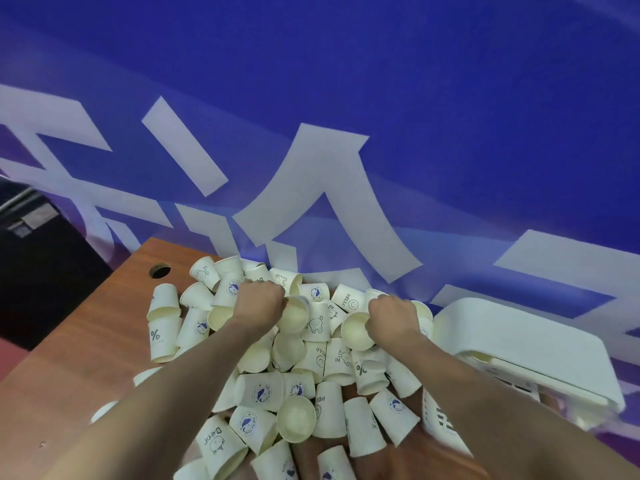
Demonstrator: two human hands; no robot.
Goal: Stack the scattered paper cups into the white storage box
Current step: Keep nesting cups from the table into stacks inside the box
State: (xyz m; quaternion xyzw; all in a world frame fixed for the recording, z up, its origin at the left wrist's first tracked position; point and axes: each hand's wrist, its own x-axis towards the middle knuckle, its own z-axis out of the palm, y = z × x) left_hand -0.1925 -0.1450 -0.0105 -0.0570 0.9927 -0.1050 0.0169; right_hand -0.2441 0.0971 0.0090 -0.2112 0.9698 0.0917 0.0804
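Against a blue banner wall, a wooden desk (86, 344) lies heaped with paper cups (277, 375); left hand (258, 303) and right hand (393, 318) each grip one, white storage box (519, 341) beside them, barely filled.

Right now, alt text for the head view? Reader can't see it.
Two bare arms reach into a heap of paper cups on a wooden table, the left hand and right hand each curled around a cup. A white storage box sits to the right, against a blue banner.
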